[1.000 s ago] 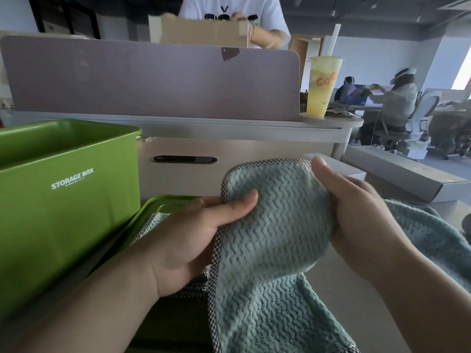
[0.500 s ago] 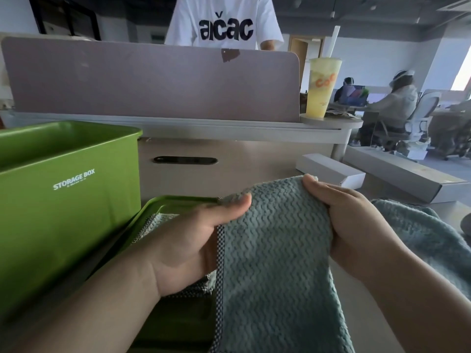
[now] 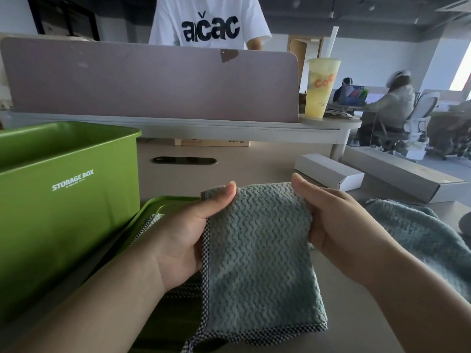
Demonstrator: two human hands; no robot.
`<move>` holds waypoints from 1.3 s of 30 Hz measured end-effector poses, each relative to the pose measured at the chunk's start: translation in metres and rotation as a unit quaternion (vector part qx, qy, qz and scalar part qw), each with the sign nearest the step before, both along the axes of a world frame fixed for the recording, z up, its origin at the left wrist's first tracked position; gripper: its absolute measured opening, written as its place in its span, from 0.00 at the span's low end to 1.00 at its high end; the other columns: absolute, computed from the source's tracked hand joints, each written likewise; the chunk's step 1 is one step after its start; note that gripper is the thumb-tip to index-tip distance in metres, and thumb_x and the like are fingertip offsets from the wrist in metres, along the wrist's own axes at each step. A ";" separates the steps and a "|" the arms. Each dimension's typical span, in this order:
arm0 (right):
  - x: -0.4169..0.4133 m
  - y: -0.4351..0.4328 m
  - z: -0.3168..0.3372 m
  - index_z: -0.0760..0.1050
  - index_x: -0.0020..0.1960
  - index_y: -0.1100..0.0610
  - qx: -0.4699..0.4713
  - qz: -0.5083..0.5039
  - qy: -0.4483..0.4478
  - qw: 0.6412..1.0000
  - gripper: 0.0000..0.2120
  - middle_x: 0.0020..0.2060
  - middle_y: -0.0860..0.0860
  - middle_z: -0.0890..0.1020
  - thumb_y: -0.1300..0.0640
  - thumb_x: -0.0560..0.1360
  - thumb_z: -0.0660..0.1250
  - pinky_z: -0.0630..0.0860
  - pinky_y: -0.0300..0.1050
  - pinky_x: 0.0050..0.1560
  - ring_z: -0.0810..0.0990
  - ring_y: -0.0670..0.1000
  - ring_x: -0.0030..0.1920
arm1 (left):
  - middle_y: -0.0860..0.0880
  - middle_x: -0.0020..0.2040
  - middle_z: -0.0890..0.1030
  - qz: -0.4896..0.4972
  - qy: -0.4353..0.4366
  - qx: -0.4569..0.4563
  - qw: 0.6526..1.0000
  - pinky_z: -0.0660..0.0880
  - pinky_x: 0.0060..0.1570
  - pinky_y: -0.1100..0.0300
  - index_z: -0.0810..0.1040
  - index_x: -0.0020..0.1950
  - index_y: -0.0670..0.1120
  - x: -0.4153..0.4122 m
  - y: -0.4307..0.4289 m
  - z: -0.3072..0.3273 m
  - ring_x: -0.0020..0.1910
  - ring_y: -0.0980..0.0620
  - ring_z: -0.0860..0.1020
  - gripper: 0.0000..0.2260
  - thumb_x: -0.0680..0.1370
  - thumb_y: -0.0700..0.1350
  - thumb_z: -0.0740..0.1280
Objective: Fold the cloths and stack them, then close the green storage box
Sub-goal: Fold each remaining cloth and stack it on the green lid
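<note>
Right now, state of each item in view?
left hand: gripping the cloth's left edge
right hand: gripping its right edge
teal cloth: folded, held up between both hands
green storage box: open, lid off
green lid: flat on the desk, a cloth on it
second teal cloth: unfolded, rumpled on the desk

Office clutter beyond the worktop (image 3: 254, 166)

A mauve divider panel (image 3: 153, 80) stands along the far edge, with a person in a white printed T-shirt (image 3: 209, 21) behind it. A yellow drink cup (image 3: 319, 87) with a straw sits on the ledge at the panel's right end. 2 grey cardboard boxes (image 3: 328, 170) (image 3: 405, 171) lie to the right.
</note>
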State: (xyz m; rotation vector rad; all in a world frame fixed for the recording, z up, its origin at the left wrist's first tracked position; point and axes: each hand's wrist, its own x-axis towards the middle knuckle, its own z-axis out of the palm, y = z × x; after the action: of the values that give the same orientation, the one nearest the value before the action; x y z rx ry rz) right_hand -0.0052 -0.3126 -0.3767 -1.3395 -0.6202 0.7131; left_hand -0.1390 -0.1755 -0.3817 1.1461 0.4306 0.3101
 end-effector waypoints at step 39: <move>-0.001 -0.004 0.002 0.81 0.51 0.48 0.113 -0.132 -0.283 0.943 0.18 0.44 0.50 0.85 0.69 0.70 0.71 0.77 0.39 0.46 0.82 0.46 0.44 | 0.53 0.48 0.85 0.203 -0.135 0.405 0.881 0.77 0.53 0.58 0.79 0.54 0.59 -0.004 0.006 0.001 0.48 0.57 0.83 0.21 0.69 0.36 0.74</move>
State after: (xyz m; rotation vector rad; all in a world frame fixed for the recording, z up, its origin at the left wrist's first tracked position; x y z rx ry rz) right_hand -0.0065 -0.3165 -0.3752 -1.3774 -0.9241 0.0209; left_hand -0.1430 -0.1697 -0.3807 1.7929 0.2889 1.0815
